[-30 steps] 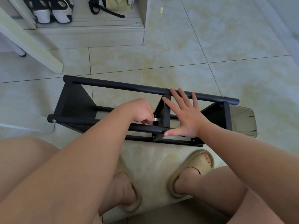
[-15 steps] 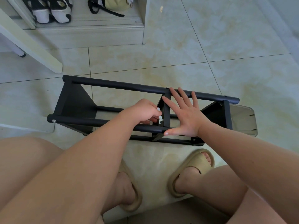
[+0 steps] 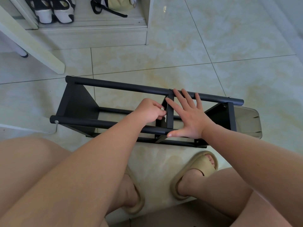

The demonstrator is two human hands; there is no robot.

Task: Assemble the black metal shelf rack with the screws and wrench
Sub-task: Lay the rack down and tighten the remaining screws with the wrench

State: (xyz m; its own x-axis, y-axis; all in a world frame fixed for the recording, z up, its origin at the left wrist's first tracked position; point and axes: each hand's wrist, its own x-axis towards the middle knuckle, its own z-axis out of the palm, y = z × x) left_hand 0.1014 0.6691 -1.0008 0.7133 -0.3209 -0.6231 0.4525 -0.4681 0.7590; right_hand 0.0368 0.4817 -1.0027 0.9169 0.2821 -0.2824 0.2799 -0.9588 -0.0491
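Rack (image 3: 98,122) mostly together, I'd say, lying on its side on the tiled floor (image 3: 229,46), rails (image 3: 114,86) and end panels (image 3: 77,102) joined; the left hand (image 3: 150,110) has its grip curled, pinching what looks like a small silvery wrench (image 3: 165,118) at the middle crosspiece (image 3: 170,112); the right hand (image 3: 190,119) lies flat on the frame, fingers spread. That middle joint seems the tightening left.

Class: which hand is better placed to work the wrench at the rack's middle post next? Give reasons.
Left. The left hand pinches the wrench beside the middle post; the right hand lies flat, fingers spread, bracing the rack.
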